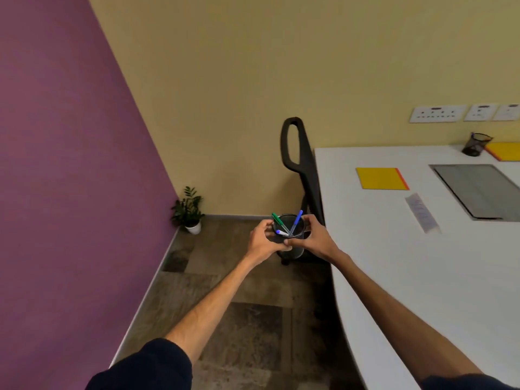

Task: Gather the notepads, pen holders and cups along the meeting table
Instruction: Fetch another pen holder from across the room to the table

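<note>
A black mesh pen holder (297, 246) with a green pen and two blue pens is held in the air, left of the white meeting table (394, 263) and over the floor. My left hand (263, 242) grips its left side and my right hand (312, 240) grips its right side. On the table lies a yellow notepad (380, 178). A second black mesh pen holder (477, 144) stands at the far edge, next to another yellow notepad (505, 151) cut off by the frame's right edge.
A black chair (301, 164) stands at the table's left end, just behind the held pen holder. A grey inset panel (478, 190) and a paper slip (422, 212) lie on the table. A potted plant (189, 211) sits in the floor corner by the purple wall.
</note>
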